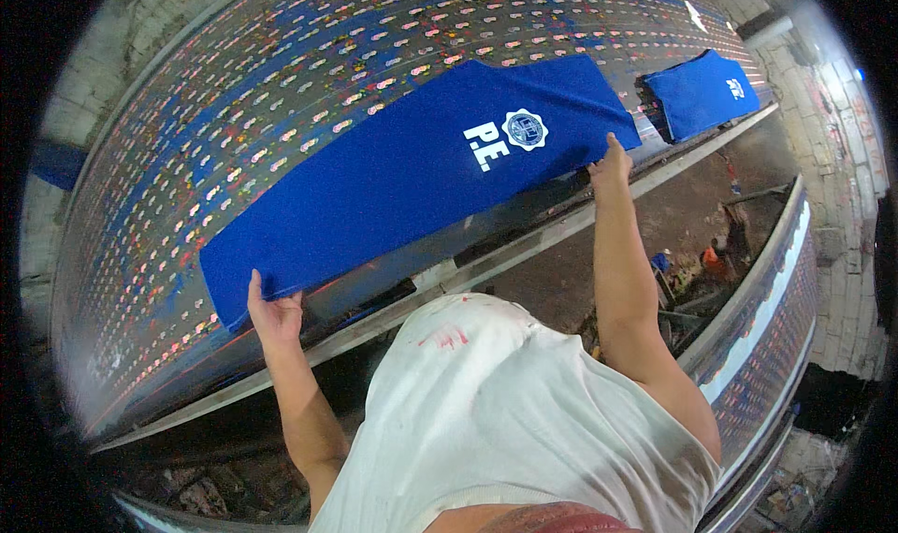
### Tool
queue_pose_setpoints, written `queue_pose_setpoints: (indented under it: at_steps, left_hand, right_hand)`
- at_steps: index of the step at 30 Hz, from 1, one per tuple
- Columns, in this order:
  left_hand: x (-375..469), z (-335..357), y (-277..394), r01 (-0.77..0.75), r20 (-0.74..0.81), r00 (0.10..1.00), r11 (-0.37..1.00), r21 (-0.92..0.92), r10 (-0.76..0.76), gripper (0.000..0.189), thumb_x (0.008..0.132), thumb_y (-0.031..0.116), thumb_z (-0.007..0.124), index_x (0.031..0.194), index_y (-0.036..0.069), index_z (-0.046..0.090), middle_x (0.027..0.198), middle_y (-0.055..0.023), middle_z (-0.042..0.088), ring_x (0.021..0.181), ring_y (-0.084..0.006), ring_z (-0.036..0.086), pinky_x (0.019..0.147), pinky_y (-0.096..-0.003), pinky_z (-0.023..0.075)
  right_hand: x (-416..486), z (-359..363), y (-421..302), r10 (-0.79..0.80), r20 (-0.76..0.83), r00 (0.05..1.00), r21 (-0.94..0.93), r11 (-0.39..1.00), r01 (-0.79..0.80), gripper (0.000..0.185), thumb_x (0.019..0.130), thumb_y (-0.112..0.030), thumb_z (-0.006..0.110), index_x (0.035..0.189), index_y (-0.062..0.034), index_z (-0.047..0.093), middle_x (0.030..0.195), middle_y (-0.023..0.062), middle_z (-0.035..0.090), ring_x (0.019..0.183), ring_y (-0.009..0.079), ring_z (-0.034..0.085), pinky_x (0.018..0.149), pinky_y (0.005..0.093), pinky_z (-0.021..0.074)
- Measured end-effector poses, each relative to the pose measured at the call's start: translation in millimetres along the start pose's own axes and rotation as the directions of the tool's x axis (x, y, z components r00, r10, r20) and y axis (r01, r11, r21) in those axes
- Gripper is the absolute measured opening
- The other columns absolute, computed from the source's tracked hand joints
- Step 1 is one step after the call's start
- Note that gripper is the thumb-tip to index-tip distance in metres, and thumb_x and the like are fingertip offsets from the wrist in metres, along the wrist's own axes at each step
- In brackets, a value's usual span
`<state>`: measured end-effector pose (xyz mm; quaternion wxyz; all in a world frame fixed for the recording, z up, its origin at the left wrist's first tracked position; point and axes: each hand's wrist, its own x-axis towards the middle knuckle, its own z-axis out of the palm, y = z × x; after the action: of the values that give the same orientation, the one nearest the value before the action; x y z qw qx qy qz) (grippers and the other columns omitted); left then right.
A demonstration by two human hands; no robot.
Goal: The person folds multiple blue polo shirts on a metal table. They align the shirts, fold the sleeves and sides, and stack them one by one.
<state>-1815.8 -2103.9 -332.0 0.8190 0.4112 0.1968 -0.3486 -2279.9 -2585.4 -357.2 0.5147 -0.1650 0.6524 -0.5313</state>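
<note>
A long blue fabric panel (393,175), cut like a trouser leg, stretches across the long printing table (330,63) before me. It carries white printed lettering and a round white-and-blue emblem (525,129). My left hand (276,314) grips the near edge close to the panel's left end, thumb on top. Near the right end, my right hand (612,163) pinches the same edge, its thumb also on top and its fingers mostly hidden beneath. Part of the near edge stands a little off the table, with a dark shadow below.
Another blue fabric piece (701,97) with a white print lies to the right. Rows of small coloured prints cover the tabletop. A pale rail (505,252) runs along the near edge. Behind me on the right stands another long table (761,379). Debris (203,494) litters the floor.
</note>
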Motion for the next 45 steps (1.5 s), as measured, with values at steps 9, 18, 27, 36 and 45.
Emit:
queue_pose_setpoints:
  at_steps: [9,18,27,36,45]
  left_hand:
    - [18.0,-4.5,-7.0,0.024,-0.087,0.996,0.997,0.075,-0.017,0.051,0.106,0.043,0.065,0.142,0.007,0.058,0.143,-0.0096,0.063,0.124,-0.0295,0.063,0.106,-0.0534,0.0512]
    - [-32.6,90.0,-2.8,-0.32,0.279,0.917,0.943,0.094,0.284,0.06,0.107,0.047,0.063,0.136,-0.006,0.062,0.135,-0.0135,0.07,0.118,-0.0297,0.067,0.104,-0.0474,0.0524]
    - [-202.8,265.8,-133.2,-0.765,-0.009,0.624,0.614,0.193,0.781,0.083,0.091,0.055,0.081,0.128,-0.014,0.056,0.135,-0.0322,0.062,0.112,-0.0384,0.07,0.092,-0.0525,0.0624]
    - [-286.7,389.3,-318.4,-0.764,0.117,0.645,0.631,0.136,0.756,0.058,0.094,0.05,0.081,0.107,-0.005,0.071,0.118,-0.0188,0.072,0.099,-0.0263,0.07,0.087,-0.0452,0.058]
    - [-280.5,496.0,-453.1,-0.736,0.465,0.575,0.673,-0.065,0.674,0.049,0.099,0.052,0.074,0.111,0.004,0.07,0.11,-0.0099,0.071,0.094,-0.0227,0.066,0.09,-0.0436,0.0541]
  right_hand:
    - [18.2,-6.5,4.8,-0.048,0.015,0.999,-0.076,0.996,0.049,0.032,0.096,-0.034,0.077,0.106,-0.0086,0.061,0.089,0.0059,0.054,0.076,0.0226,0.05,0.068,0.047,0.0469]
    - [-36.4,6.5,-50.3,-0.215,0.309,0.926,0.155,0.972,0.174,0.017,0.1,-0.011,0.07,0.113,0.0003,0.069,0.111,0.0112,0.073,0.094,0.0244,0.071,0.081,0.0465,0.0583]
    - [31.5,-144.2,-224.4,-0.53,0.142,0.836,0.51,0.763,0.397,0.015,0.099,-0.016,0.074,0.107,-0.0037,0.07,0.095,0.0081,0.075,0.073,0.022,0.071,0.067,0.0391,0.0587]
    - [165.0,-448.6,-334.4,-0.528,-0.212,0.823,0.541,0.638,0.548,0.022,0.097,-0.024,0.076,0.093,-0.0036,0.072,0.079,0.0097,0.074,0.061,0.0227,0.071,0.058,0.035,0.0596]
    - [257.8,-562.5,-392.4,-0.51,-0.291,0.809,0.277,0.765,0.582,0.034,0.102,-0.032,0.066,0.108,0.0015,0.068,0.095,0.0168,0.074,0.071,0.0291,0.073,0.067,0.0401,0.0619]
